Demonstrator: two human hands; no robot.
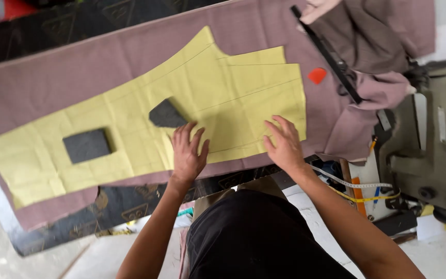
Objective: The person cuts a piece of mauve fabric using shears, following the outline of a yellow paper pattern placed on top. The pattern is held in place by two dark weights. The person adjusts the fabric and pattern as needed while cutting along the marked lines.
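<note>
A long yellow paper pattern [130, 103] lies flat on mauve fabric [52, 72] spread over a dark table. Two dark grey blocks weigh it down: a square block [86, 145] toward the left and a smaller block [165, 114] near the middle. My left hand [187, 153] presses flat on the pattern just below the smaller block, fingers spread. My right hand [284, 143] rests flat on the pattern's lower right part, fingers apart. Neither hand holds anything.
A long black ruler [326, 54] lies across the bunched fabric at the upper right, beside a small red chalk piece [316, 75]. A grey sewing machine [434, 139] stands at the right. A measuring tape [357, 188] and pencils lie below the table's edge.
</note>
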